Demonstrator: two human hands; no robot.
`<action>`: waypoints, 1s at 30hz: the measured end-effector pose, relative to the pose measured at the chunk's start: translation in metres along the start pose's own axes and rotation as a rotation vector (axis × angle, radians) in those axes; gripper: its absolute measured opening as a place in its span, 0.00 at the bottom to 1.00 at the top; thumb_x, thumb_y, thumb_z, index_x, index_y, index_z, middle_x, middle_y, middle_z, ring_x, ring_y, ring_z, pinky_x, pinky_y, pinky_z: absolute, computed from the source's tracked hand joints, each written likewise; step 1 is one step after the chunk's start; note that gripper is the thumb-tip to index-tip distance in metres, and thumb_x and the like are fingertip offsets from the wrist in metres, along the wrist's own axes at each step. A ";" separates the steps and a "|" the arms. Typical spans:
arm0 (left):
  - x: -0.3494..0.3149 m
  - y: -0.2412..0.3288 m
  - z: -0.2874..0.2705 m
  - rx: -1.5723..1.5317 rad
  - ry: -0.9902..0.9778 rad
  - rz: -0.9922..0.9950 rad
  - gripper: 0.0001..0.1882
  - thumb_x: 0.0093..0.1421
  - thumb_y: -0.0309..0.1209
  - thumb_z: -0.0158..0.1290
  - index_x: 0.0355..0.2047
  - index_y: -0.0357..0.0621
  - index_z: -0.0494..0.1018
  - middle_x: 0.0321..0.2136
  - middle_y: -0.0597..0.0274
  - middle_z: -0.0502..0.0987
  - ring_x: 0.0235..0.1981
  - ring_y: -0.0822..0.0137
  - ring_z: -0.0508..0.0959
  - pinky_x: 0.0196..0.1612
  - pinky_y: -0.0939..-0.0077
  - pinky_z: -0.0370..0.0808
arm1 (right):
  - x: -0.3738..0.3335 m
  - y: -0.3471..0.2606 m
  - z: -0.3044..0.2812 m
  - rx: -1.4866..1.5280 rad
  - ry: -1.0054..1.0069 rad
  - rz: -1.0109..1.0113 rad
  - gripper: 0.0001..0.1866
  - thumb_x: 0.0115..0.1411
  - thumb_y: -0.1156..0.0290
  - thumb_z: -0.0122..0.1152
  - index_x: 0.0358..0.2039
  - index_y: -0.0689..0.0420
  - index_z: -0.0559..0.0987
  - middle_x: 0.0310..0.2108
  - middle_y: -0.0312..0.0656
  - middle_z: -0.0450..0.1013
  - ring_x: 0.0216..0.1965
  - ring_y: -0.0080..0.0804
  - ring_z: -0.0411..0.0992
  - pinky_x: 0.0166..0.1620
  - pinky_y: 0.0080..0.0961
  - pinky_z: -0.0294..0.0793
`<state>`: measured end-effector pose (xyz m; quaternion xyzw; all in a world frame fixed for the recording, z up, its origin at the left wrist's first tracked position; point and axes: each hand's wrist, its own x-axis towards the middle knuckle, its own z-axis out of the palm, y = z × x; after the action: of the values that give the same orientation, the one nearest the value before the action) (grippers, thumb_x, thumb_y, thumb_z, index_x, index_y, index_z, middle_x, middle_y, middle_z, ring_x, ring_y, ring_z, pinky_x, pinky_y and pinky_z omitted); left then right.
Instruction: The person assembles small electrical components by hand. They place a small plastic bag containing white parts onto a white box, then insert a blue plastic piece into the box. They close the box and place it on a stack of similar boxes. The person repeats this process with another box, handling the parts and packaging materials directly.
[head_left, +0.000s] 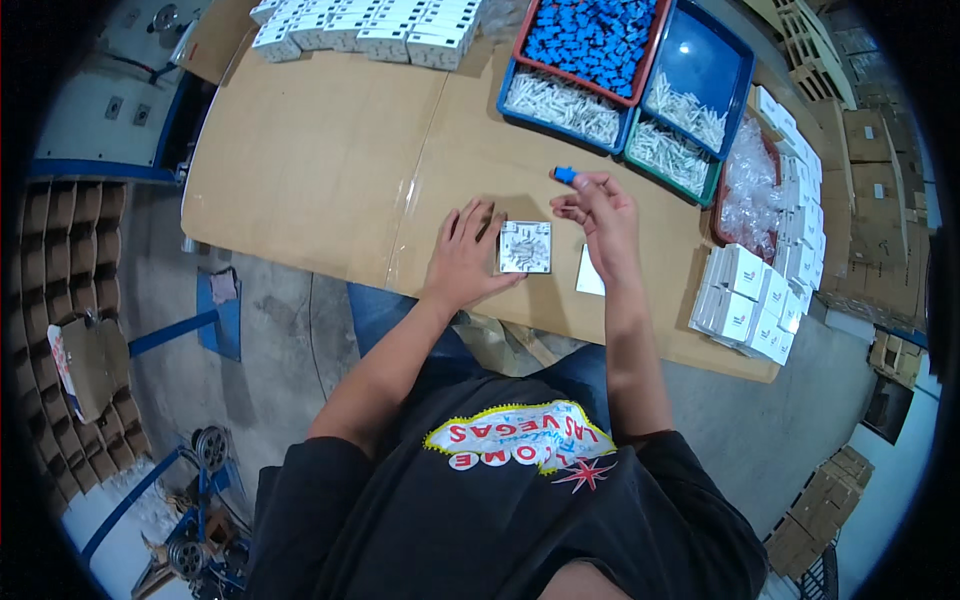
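On the cardboard-covered table in front of me lies a small square white unit (526,247) with grey detail on its upper face. My left hand (463,258) lies at its left side, index finger near the upper left corner and thumb along the lower edge, holding it in place. Up and to the right, my right hand (605,215) is raised with bent fingers. A small blue plastic piece (565,174) is held at its fingertips. Something thin and pale also shows by the thumb, too small to name. Below that hand is a flat white square piece (590,270).
At the back right, a red tray of blue pieces (590,45) rests on a blue tray of white plastic pieces (562,105). Another blue tray (703,60) and a green tray (672,160) adjoin them. White boxes (750,300) line the right edge; more boxes (375,30) stand far left.
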<state>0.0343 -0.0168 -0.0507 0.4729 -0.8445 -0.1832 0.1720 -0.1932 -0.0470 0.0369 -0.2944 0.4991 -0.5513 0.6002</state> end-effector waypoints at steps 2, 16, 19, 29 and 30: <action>-0.001 -0.002 0.001 0.011 0.000 0.006 0.52 0.50 0.67 0.60 0.66 0.44 0.65 0.67 0.50 0.61 0.73 0.54 0.54 0.74 0.48 0.49 | -0.004 0.032 -0.008 -0.146 0.023 0.006 0.11 0.64 0.71 0.68 0.43 0.63 0.78 0.40 0.43 0.79 0.35 0.28 0.80 0.39 0.23 0.80; -0.001 -0.004 -0.001 0.003 0.033 0.009 0.51 0.50 0.66 0.61 0.63 0.41 0.66 0.67 0.50 0.61 0.72 0.52 0.56 0.73 0.48 0.50 | -0.012 0.075 0.010 -1.139 -0.192 -0.530 0.16 0.50 0.75 0.72 0.42 0.56 0.81 0.42 0.37 0.78 0.46 0.44 0.72 0.49 0.37 0.74; 0.000 -0.002 -0.002 -0.009 0.031 0.000 0.50 0.50 0.66 0.61 0.63 0.42 0.66 0.67 0.50 0.61 0.72 0.52 0.56 0.73 0.47 0.51 | -0.011 0.080 0.010 -1.158 -0.209 -0.535 0.17 0.50 0.76 0.72 0.41 0.56 0.81 0.42 0.37 0.77 0.46 0.44 0.72 0.49 0.37 0.73; 0.000 -0.002 -0.002 -0.011 0.026 -0.006 0.49 0.50 0.64 0.61 0.62 0.42 0.66 0.67 0.51 0.61 0.72 0.52 0.56 0.73 0.47 0.51 | -0.010 0.089 0.007 -1.214 -0.208 -0.590 0.15 0.50 0.74 0.72 0.41 0.56 0.82 0.44 0.35 0.78 0.46 0.42 0.72 0.49 0.37 0.73; 0.000 -0.002 0.000 -0.015 0.028 -0.008 0.49 0.50 0.64 0.62 0.62 0.43 0.66 0.67 0.51 0.61 0.72 0.52 0.56 0.73 0.47 0.51 | -0.011 0.090 0.007 -1.226 -0.203 -0.596 0.15 0.51 0.74 0.71 0.41 0.55 0.82 0.44 0.35 0.78 0.46 0.41 0.72 0.49 0.36 0.73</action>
<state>0.0364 -0.0178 -0.0514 0.4773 -0.8389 -0.1834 0.1865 -0.1527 -0.0179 -0.0396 -0.7557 0.5597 -0.2807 0.1921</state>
